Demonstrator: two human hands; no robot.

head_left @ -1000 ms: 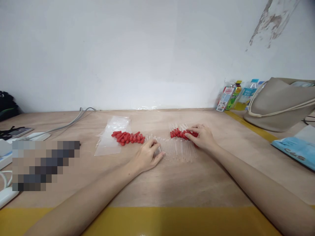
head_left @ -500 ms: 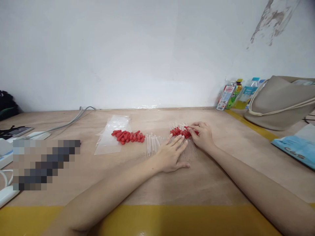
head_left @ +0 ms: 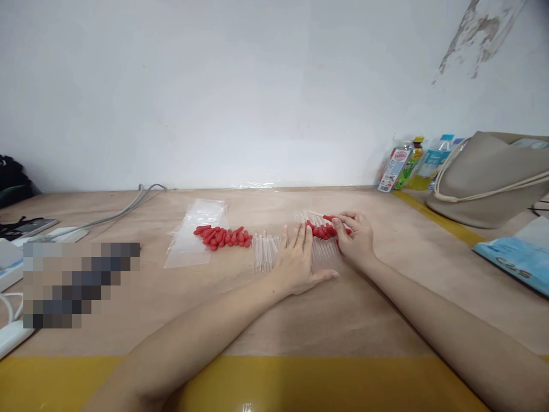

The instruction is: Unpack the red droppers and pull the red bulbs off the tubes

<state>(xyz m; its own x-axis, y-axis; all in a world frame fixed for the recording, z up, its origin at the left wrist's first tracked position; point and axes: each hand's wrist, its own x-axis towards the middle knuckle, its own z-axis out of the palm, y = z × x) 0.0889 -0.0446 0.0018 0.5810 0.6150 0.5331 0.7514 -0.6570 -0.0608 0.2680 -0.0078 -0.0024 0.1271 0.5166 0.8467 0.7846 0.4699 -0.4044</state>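
My left hand (head_left: 295, 260) lies flat with its fingers stretched over a row of thin clear tubes (head_left: 326, 250), its fingertips beside a group of red rubber bulbs (head_left: 319, 230). My right hand (head_left: 357, 237) pinches one red rubber bulb (head_left: 328, 217) between thumb and fingers. A thin pale tube (head_left: 315, 214) extends leftward from that bulb, above the others. Left of my left hand, more thin clear tubes (head_left: 265, 252) lie side by side. Adjoining them is a loose pile of red rubber bulbs (head_left: 221, 237).
Clear plastic bags (head_left: 189, 252) lie under the left end of the bulb pile. A grey cable (head_left: 124, 212) and a white power strip (head_left: 15, 337) are at the left. Bottles (head_left: 433, 163), a grey bag (head_left: 493, 180) and a blue tissue pack (head_left: 514, 263) stand or lie at the right.
My left hand has turned so that its fingers point more straight ahead, slightly leftward. The bulb in my right hand has risen a little, and its pale tube now shows.
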